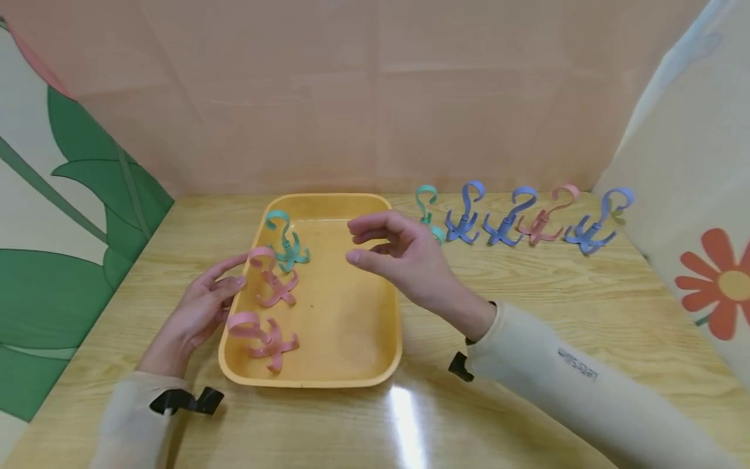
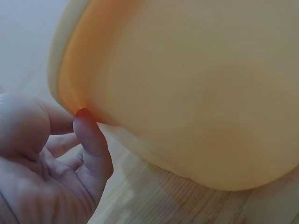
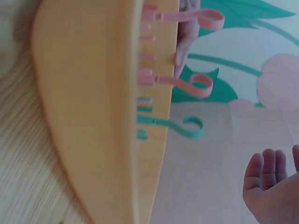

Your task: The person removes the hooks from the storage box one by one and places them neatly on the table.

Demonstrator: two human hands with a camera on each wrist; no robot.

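Observation:
A yellow plastic tray (image 1: 346, 306) stands on the table with three hanging hooks along its left side, each a curled hook on a base of splayed prongs. One is a green hook (image 1: 287, 251); nearer are a pink hook (image 1: 277, 286) and another pink hook (image 1: 272, 345). My left hand (image 1: 202, 306) holds the tray's left rim, and in the left wrist view bent fingers (image 2: 93, 140) touch its edge. Over the tray's right side hovers my right hand (image 1: 410, 260), fingers loosely bent, holding nothing. In the right wrist view its fingers (image 3: 268, 170) stand apart from the tray.
Right of the tray, near the back of the wooden table (image 1: 504, 306), several more hooks form a row: a green hook (image 1: 426, 202) partly behind my right hand, blue hooks (image 1: 463, 225) and a pink hook (image 1: 536, 228). A pinkish sheet (image 1: 375, 98) hangs behind.

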